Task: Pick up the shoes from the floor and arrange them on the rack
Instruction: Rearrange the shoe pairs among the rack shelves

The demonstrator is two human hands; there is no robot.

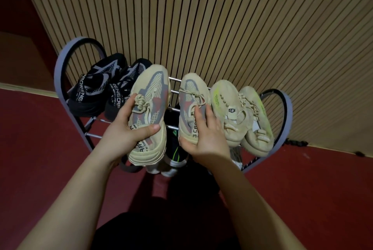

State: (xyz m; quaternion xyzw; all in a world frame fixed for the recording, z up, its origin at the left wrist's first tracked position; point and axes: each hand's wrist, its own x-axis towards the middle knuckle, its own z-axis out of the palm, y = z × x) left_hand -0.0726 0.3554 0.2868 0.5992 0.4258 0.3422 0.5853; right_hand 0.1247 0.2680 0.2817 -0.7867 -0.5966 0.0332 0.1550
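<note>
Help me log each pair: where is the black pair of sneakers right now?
In the head view, the black sneakers sit at the left end of the rack's top tier, beside the beige shoe held in the left hand.

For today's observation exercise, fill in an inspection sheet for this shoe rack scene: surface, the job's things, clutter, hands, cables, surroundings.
Surface: metal-bar rack, top tier nearly full; red floor.
Job's things: black pair at the left end; beige-and-yellow pair at the right end; two beige-and-grey shoes in the middle gap.
Clutter: more shoes on a lower tier, partly hidden.
Hands: left hand grips one beige-and-grey shoe; right hand grips the other.
Cables: nothing seen.
Surroundings: slatted wooden wall behind the rack.
</note>
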